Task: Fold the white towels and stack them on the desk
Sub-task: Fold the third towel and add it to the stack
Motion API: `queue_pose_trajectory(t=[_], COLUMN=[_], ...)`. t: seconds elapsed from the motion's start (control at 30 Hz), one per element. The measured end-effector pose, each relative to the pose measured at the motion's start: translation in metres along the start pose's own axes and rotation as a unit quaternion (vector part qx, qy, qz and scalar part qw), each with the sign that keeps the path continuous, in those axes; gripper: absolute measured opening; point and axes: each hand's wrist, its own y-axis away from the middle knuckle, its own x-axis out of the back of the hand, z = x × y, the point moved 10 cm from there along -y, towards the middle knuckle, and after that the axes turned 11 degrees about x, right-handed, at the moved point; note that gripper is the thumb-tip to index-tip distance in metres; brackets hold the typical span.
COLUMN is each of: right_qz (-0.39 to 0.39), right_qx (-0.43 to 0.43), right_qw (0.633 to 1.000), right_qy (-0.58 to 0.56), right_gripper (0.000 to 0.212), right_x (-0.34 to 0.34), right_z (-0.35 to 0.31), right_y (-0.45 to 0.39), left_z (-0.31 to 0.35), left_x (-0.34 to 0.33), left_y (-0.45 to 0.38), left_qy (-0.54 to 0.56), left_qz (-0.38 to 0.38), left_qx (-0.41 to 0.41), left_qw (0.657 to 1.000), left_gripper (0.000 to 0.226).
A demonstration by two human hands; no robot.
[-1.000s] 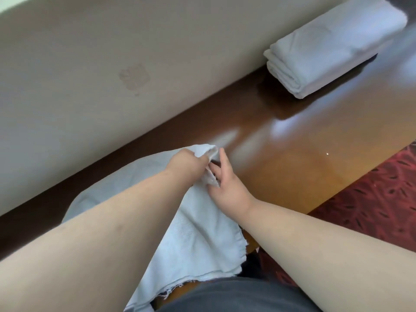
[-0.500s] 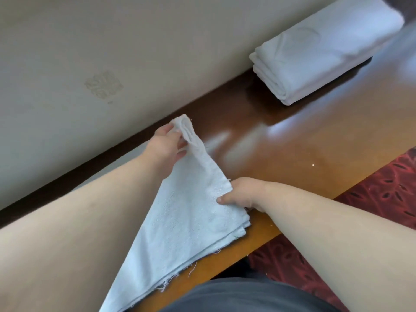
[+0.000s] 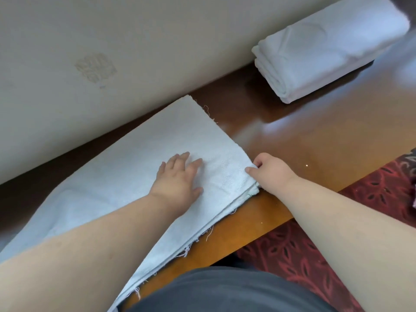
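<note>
In the head view, the only one we have, we see the white towel lying flat on the brown bench, folded into a long strip of several layers. Its far edge lies close to the wall and its near edge runs along the front edge of the bench. The left hand rests on top of the towel with straight, spread fingers, so its grip is wide and holds nothing; it only presses the cloth down. The right hand pinches the near right corner of the towel between thumb and curled fingers, so its grip is narrow and closed on the cloth. The stack of folded towels sits well apart, at the far right of the bench against the wall.

We judge that the layers are now being aligned before the next fold. The first risk is at the corner: the layers there are not perfectly even, and if the right hand pulls while the left hand presses, the top layer may slide and the edges will no longer match. The second risk is the frayed near edge, where loose threads hang. They could catch on a finger and drag the cloth. The third risk is the polished surface of the bench: the towel lies so close to the front edge that a strong pull may carry part of it over, toward the red carpet.
</note>
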Motion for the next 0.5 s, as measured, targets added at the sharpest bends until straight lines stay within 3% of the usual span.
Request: queue_pose_trajectory(t=[0.13,0.23,0.37,0.5], right_qz=[0.027,0.066,0.076,0.007], right_qx=[-0.018,-0.009,0.006,-0.028], right_qw=[0.998,0.996,0.994,0.995], right_qy=[-0.051,-0.053,-0.075,-0.094], right_gripper=[0.024,0.027,0.028,0.028], right_x=[0.0,0.012,0.018,0.003], right_z=[0.015,0.011,0.004,0.014], right_y=[0.013,0.014,0.015,0.019], left_z=[0.043,0.053,0.053,0.049], left_x=[-0.02,-0.03,-0.024,-0.017], left_y=[0.039,0.046,0.045,0.054], left_qy=[-0.059,-0.071,-0.043,-0.003], left_qz=[-0.019,-0.068,-0.107,-0.1], left_qx=[-0.098,-0.085,-0.062,-0.051], left_qw=[0.993,0.992,0.991,0.994], left_gripper=[0.069,0.051,0.011,0.009])
